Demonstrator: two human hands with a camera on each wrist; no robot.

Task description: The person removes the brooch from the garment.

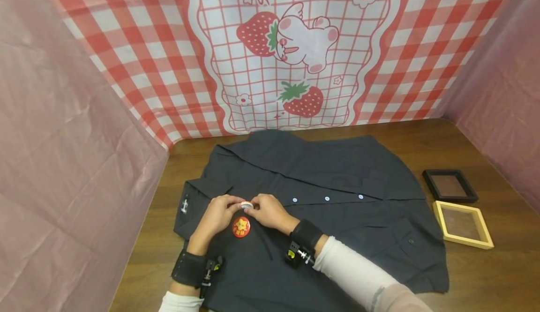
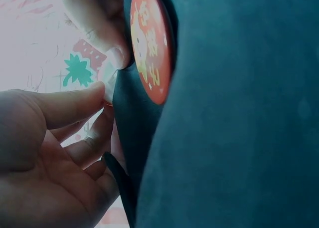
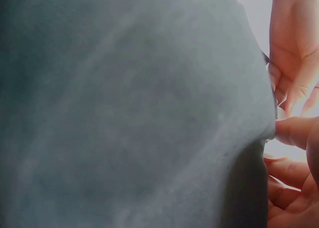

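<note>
A dark button-up shirt (image 1: 337, 232) lies spread on the table with its collar to the left. On its chest is a round red badge (image 1: 241, 226) with a yellow star figure. Just above that, my left hand (image 1: 218, 213) pinches a second small round badge (image 1: 246, 205), whose pale side shows, between thumb and fingers. My right hand (image 1: 272, 212) pinches the opposite side of it, at the shirt fabric. In the left wrist view, thumb tips meet at the pale badge (image 2: 107, 81) beside a fold of cloth. Fabric hides most of the fingers in the right wrist view.
At the right of the wooden table (image 1: 506, 274) lie a black frame (image 1: 432, 185) and a pale yellow frame (image 1: 466, 241). White buttons (image 1: 326, 198) run along the shirt front. A checked strawberry cloth (image 1: 168, 68) hangs behind, with pink cloth (image 1: 84, 162) at the sides.
</note>
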